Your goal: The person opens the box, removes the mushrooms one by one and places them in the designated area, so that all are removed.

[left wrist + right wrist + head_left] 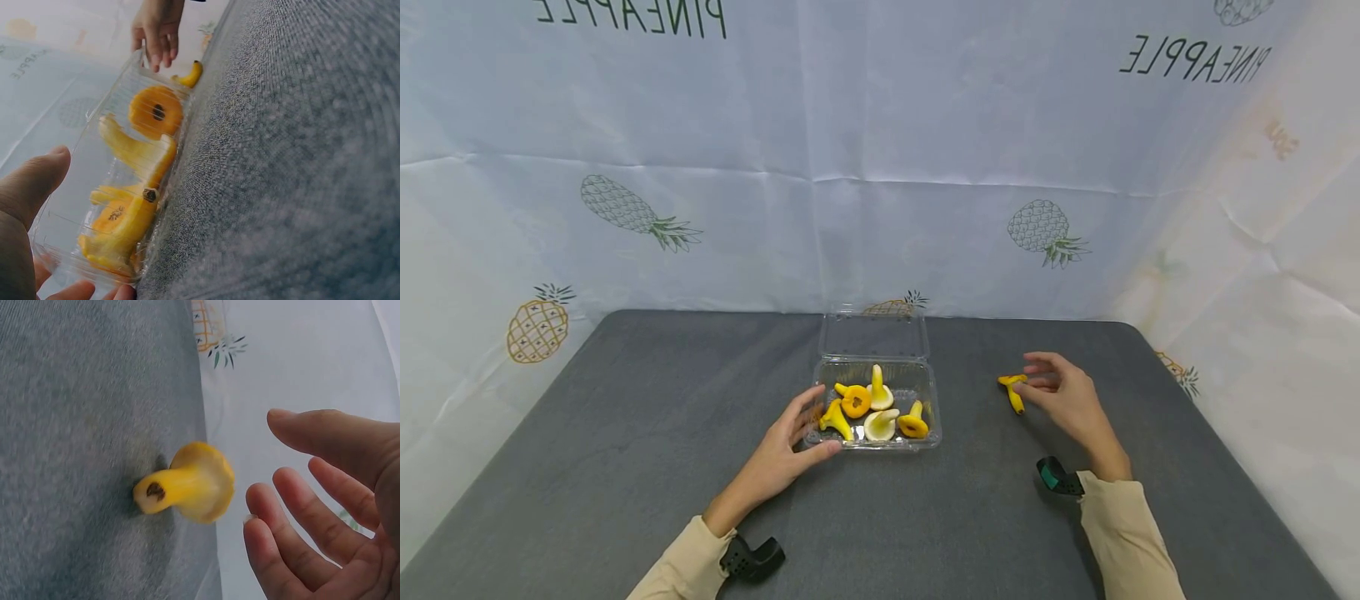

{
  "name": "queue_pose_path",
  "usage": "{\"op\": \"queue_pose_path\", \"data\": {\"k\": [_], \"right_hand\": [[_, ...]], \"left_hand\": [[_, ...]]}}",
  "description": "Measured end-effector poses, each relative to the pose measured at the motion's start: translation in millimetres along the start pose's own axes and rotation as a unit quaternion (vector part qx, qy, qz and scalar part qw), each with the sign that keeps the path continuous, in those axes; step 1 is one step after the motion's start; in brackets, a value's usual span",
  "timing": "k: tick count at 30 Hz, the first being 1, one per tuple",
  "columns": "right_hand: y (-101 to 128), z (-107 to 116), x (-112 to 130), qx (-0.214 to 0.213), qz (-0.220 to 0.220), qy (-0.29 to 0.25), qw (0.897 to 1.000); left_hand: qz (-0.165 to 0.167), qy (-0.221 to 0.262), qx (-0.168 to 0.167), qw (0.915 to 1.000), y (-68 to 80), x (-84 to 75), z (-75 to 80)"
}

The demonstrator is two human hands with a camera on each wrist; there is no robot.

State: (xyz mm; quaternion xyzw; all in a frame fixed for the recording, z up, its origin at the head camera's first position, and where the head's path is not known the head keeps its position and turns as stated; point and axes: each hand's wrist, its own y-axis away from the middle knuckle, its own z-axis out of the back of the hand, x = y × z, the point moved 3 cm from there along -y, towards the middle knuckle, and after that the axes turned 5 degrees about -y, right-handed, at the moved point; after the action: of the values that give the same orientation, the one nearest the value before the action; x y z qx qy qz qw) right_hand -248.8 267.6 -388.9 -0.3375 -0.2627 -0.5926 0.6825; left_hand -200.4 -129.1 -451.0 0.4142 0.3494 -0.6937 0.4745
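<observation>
A dark grey desk (625, 433) with a rough, felt-like surface fills the lower part of the head view. Behind it and on both sides hangs a white cloth backdrop (880, 167) printed with pineapples and the word PINEAPPLE, which appears upside down.

In the middle of the desk stands a clear plastic clamshell box (925, 392), its lid raised at the far side. Inside lie several yellow and orange toy mushrooms (855, 402), some with pale caps, close against each other.

The left hand (790, 446) rests at the near left corner of the box, with relaxed fingers touching its wall and the thumb along the front edge; it does not grip the box.

One more yellow toy mushroom (1013, 390) lies on the desk to the right of the box, well apart from it. The right hand (1063, 396) is just beside this mushroom, fingers spread and slightly bent. In the right wrist view there is a small gap between the fingertips (262, 500) and the cap, so the hand holds nothing.

A black device is strapped on each wrist, next to the beige sleeves (1120, 533).
</observation>
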Motion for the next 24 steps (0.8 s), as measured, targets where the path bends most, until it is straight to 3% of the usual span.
{"op": "queue_pose_path", "data": {"k": [24], "right_hand": [[4.3, -30.5, 38.9, 0.055, 0.061, -0.016, 0.996]], "left_hand": [[0.000, -0.003, 0.000, 1.0000, 0.2, -1.2, 0.0]]}}
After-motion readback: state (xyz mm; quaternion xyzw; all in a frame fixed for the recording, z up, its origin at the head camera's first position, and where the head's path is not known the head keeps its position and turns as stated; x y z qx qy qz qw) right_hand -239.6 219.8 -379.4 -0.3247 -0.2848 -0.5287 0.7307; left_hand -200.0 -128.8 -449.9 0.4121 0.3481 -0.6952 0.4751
